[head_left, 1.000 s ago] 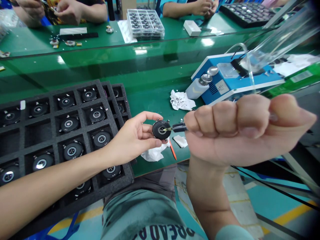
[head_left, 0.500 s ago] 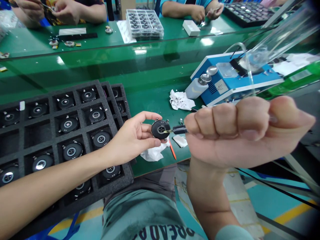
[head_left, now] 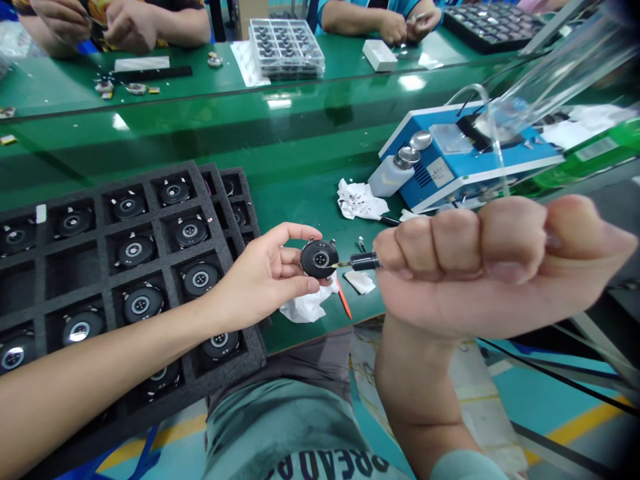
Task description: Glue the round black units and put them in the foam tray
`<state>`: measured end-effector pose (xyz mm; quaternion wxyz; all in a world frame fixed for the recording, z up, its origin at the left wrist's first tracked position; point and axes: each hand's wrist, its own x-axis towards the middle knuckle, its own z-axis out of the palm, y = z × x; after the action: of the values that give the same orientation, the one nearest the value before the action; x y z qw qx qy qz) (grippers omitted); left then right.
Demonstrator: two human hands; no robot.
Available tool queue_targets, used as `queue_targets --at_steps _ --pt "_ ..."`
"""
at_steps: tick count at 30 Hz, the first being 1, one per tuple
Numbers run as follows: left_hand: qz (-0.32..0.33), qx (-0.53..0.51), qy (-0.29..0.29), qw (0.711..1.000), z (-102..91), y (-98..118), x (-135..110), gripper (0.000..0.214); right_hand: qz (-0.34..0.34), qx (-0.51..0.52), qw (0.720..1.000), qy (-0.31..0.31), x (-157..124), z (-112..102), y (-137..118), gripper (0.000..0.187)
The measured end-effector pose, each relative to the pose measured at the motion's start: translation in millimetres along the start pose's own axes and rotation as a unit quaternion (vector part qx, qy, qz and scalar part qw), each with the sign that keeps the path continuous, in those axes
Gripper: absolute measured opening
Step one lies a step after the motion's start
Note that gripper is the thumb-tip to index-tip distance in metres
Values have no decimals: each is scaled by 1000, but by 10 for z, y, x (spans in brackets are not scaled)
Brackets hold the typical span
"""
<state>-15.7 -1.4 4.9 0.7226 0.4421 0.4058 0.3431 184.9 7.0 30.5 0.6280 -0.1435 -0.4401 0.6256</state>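
Black disc [head_left: 319, 257] in the left hand [head_left: 273, 277], slim tool [head_left: 364, 261] brought to its face by the right hand [head_left: 480, 260].
The left hand pinches the disc's edge between thumb and fingers, above the green surface [head_left: 300, 193], right of the foam tray [head_left: 230, 377]; the right hand is curled into a fist around the tool. The step in hand appears to be work with the tool's tip at the disc's lower right face; whether it touches, I cannot tell. The next move seems to call for a steady disc and fine tip control. The tool points left, its long axis running left to right; the round disc's face looks up and near, its lugs far and near.
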Motion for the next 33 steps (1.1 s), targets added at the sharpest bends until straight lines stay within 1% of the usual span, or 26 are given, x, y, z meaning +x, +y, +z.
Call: queue_targets --at_steps 18,29,33 --pt "-4 5 3 1000 -24 -17 -17 53 -14 -18 1000 5 19 -15 -6 65" --pt "0 11 -4 1000 -25 -42 -25 52 -28 -24 999 -10 48 -43 -15 64" --pt "1 14 -8 1000 -12 -47 -31 51 -37 -26 999 4 63 -10 -5 65"
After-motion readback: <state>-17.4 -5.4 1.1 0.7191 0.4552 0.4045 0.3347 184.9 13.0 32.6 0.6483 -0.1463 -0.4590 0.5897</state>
